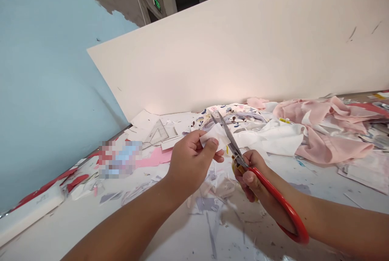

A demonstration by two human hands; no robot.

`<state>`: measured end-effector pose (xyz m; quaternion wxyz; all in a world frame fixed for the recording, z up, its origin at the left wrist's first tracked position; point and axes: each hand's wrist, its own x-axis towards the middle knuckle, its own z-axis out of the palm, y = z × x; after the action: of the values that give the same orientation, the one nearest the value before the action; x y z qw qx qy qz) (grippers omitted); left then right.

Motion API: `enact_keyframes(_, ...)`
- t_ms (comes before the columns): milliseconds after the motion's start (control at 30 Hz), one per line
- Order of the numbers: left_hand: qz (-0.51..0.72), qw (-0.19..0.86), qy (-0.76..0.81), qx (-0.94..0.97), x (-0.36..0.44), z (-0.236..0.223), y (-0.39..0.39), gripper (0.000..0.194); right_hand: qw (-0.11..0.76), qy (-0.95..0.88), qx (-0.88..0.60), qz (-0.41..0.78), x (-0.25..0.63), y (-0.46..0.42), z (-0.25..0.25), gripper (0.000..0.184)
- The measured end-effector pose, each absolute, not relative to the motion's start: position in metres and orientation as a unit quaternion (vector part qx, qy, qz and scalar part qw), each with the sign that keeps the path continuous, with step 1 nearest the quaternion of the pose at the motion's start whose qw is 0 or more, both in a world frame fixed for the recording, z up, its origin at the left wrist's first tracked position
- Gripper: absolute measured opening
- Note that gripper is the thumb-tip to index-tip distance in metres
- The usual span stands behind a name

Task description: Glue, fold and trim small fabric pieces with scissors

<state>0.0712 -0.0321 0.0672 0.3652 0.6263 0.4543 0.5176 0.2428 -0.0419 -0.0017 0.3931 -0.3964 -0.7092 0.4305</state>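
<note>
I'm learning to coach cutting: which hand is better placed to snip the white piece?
Probably the right hand: it holds the red-handled scissors, blades slightly apart beside the white piece, which the left hand pinches.

Panel [237, 46]: 1 barrier across the back
Cloth [331, 143]: heaped right, blocks low reach
Table [88, 222]: passable beside the white box [33, 212]

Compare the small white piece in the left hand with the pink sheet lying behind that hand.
The white piece is pinched up in the left hand; the pink sheet lies on the table. The white piece is right by the blades of the scissors; the pink sheet is well away from them. Both look thin.
</note>
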Motion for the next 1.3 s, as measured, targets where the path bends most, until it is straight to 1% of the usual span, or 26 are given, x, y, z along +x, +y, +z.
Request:
enact_keyframes(300, 0.523, 0.369, 0.446, 0.626, 0.072, 0.067, -0.032, 0.020, 0.353, -0.713, -0.412, 0.444, 0.244, -0.042, -0.006, 0.038)
enact_keyframes(633, 0.534, 0.372, 0.447, 0.613, 0.071, 0.068, -0.032, 0.020, 0.311, -0.712, -0.431, 0.459, 0.244, -0.045, 0.011, 0.047)
enact_keyframes(900, 0.539, 0.370, 0.453, 0.606, 0.069, 0.068, -0.030, 0.020, 0.291, -0.701, -0.443, 0.477, 0.243, -0.043, 0.011, 0.046)
enact_keyframes(1000, 0.543, 0.374, 0.453, 0.600, 0.068, 0.068, -0.030, 0.019, 0.302, -0.707, -0.433, 0.471, 0.245, -0.043, 0.008, 0.044)
enact_keyframes(1167, 0.559, 0.391, 0.440, 0.584, 0.067, 0.072, -0.033, 0.019, 0.345, -0.689, -0.423, 0.477, 0.246, -0.041, 0.001, 0.038)
enact_keyframes(1233, 0.571, 0.392, 0.430, 0.580, 0.066, 0.073, -0.034, 0.018, 0.333, -0.699, -0.421, 0.473, 0.246, -0.040, 0.003, 0.035)
enact_keyframes(1300, 0.592, 0.383, 0.419, 0.571, 0.061, 0.075, -0.034, 0.017, 0.301, -0.728, -0.424, 0.446, 0.244, -0.040, 0.009, 0.034)
